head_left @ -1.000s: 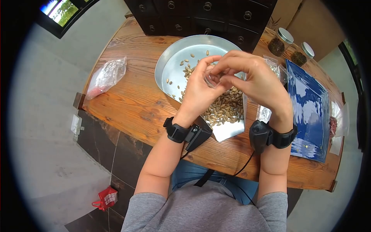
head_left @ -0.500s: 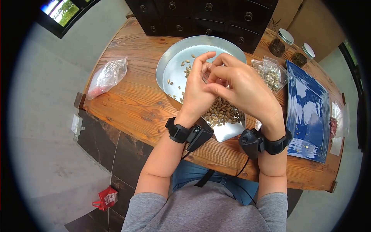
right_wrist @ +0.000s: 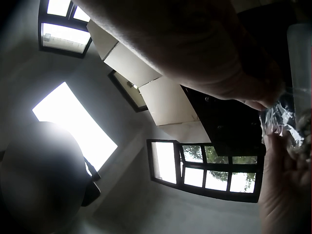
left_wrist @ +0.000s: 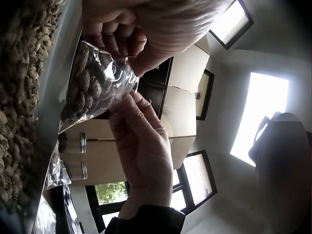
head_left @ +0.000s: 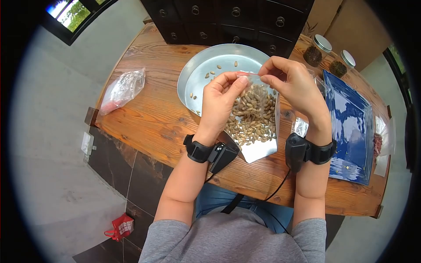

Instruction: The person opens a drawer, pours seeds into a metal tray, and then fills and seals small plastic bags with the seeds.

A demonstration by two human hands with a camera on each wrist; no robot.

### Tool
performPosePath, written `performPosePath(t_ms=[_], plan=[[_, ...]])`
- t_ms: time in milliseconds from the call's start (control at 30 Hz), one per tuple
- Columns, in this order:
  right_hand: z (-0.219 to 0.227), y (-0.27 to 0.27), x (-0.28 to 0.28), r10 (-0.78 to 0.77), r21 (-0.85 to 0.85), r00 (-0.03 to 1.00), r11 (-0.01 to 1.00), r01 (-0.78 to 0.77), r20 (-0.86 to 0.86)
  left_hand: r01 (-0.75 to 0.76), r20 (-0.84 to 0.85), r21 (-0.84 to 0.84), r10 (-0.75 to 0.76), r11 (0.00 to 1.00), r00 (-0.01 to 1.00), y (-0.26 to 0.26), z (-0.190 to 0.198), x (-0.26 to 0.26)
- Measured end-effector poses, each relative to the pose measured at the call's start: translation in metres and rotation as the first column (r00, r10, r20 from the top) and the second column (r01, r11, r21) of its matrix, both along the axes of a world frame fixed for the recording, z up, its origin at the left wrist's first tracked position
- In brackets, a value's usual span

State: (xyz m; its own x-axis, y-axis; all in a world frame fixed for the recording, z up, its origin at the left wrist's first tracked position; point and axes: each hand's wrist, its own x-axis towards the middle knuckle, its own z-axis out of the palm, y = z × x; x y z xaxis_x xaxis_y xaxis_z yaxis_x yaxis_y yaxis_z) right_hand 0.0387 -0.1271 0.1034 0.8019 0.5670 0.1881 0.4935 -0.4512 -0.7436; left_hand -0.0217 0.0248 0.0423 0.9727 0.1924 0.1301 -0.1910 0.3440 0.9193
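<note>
Clear plastic zip bag of brown seeds (head_left: 252,111), red-striped top edge pinched by left hand (head_left: 219,103) and right hand (head_left: 296,87), round silver metal tray (head_left: 197,74) at 11 o'clock.

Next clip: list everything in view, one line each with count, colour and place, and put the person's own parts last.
Seed bag: one, clear with a red zip strip, full of brown seeds, held up over the pan.
Metal pan: one, silver, on the table's far side, loose seeds in it.
Wooden table: one, brown.
Side bag: one, clear, on the table's left end.
Jars: two, glass with silver lids, dark contents, far right.
Blue tray: one, glossy, right.
Drawer cabinet: one, black, behind the table.
Wrist cameras: two, black.
Left hand: pinches the bag's top edge.
Right hand: pinches the same edge in a fingertip grip.
</note>
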Motion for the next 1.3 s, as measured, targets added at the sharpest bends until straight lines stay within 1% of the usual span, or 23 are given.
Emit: performPosePath(t_ms=[33, 100, 133, 200, 233, 300, 333, 400, 433, 500, 633, 733, 800, 833, 900, 933, 1067, 1167, 1233, 1300], plan=[[-0.003, 0.000, 0.002, -0.001, 0.001, 1.000, 1.000, 0.001, 0.001, 0.001, 0.001, 0.001, -0.001, 1.000, 1.000, 0.000, 0.000, 0.000], [-0.010, 0.000, 0.005, 0.021, 0.068, 0.999, 0.997, -0.023, 0.038, -0.076, 0.085, 0.149, 0.064, 0.986, 0.994, -0.001, -0.001, -0.001], [-0.010, 0.000, 0.005, 0.018, 0.069, 0.999, 0.997, -0.020, 0.037, -0.073, 0.084, 0.150, 0.061, 0.986, 0.995, -0.001, 0.000, -0.001], [-0.010, 0.003, 0.002, 0.138, 0.144, 0.990, 0.980, -0.137, 0.003, -0.113, 0.118, 0.301, 0.080, 0.947, 0.990, -0.002, 0.001, -0.002], [-0.010, 0.002, 0.002, 0.136, 0.145, 0.991, 0.980, -0.135, 0.001, -0.110, 0.116, 0.301, 0.079, 0.947, 0.990, -0.001, 0.000, -0.002], [-0.008, 0.002, 0.003, 0.127, -0.023, 0.992, 0.992, -0.127, -0.003, -0.056, 0.064, 0.281, 0.039, 0.958, 0.997, 0.003, -0.001, -0.002], [-0.008, 0.002, 0.003, 0.126, -0.021, 0.992, 0.992, -0.126, -0.003, -0.055, 0.063, 0.283, 0.039, 0.957, 0.997, 0.002, -0.002, -0.002], [-0.006, 0.001, 0.003, 0.110, -0.072, 0.993, 0.991, -0.113, -0.034, -0.048, 0.063, 0.258, 0.033, 0.965, 0.997, 0.001, -0.002, -0.001], [-0.008, 0.001, 0.004, 0.108, -0.071, 0.994, 0.991, -0.111, -0.034, -0.046, 0.063, 0.258, 0.031, 0.965, 0.998, 0.001, -0.003, -0.001], [-0.012, 0.000, 0.006, 0.150, -0.045, 0.983, 0.988, -0.147, 0.103, -0.068, 0.104, 0.230, 0.045, 0.971, 0.994, 0.000, -0.003, 0.000], [-0.008, -0.001, 0.004, 0.135, -0.051, 0.987, 0.990, -0.131, 0.086, -0.075, 0.087, 0.205, 0.058, 0.976, 0.995, -0.002, -0.002, 0.000], [-0.010, -0.001, 0.005, 0.117, -0.064, 0.986, 0.992, -0.110, 0.118, -0.069, 0.071, 0.219, 0.055, 0.973, 0.996, -0.001, -0.004, 0.000], [-0.011, 0.001, 0.004, 0.138, -0.007, 0.981, 0.990, -0.138, 0.140, -0.089, 0.099, 0.242, 0.066, 0.966, 0.993, -0.002, -0.005, 0.000], [-0.012, 0.002, 0.004, 0.127, -0.009, 0.982, 0.992, -0.127, 0.140, -0.078, 0.100, 0.240, 0.056, 0.968, 0.993, -0.002, -0.005, 0.001], [-0.014, 0.003, 0.004, 0.147, 0.005, 0.969, 0.989, -0.151, 0.201, -0.090, 0.095, 0.271, 0.066, 0.958, 0.993, 0.000, -0.007, 0.001], [-0.011, 0.002, 0.002, 0.157, -0.083, 0.971, 0.986, -0.144, 0.178, -0.093, 0.110, 0.280, 0.064, 0.956, 0.992, 0.000, -0.008, 0.001], [-0.009, 0.001, 0.002, 0.173, -0.069, 0.967, 0.984, -0.163, 0.189, -0.101, 0.144, 0.288, 0.062, 0.952, 0.988, 0.000, -0.007, 0.000], [-0.006, -0.001, 0.002, 0.175, -0.069, 0.971, 0.984, -0.166, 0.163, -0.126, 0.151, 0.271, 0.087, 0.954, 0.985, 0.000, -0.006, -0.001], [-0.006, -0.005, 0.004, 0.148, -0.075, 0.975, 0.988, -0.137, 0.165, -0.149, 0.156, 0.221, 0.116, 0.964, 0.981, 0.002, -0.005, -0.001], [-0.006, -0.007, 0.004, 0.140, -0.062, 0.978, 0.989, -0.132, 0.152, -0.168, 0.160, 0.212, 0.135, 0.963, 0.978, 0.002, -0.004, -0.002]])
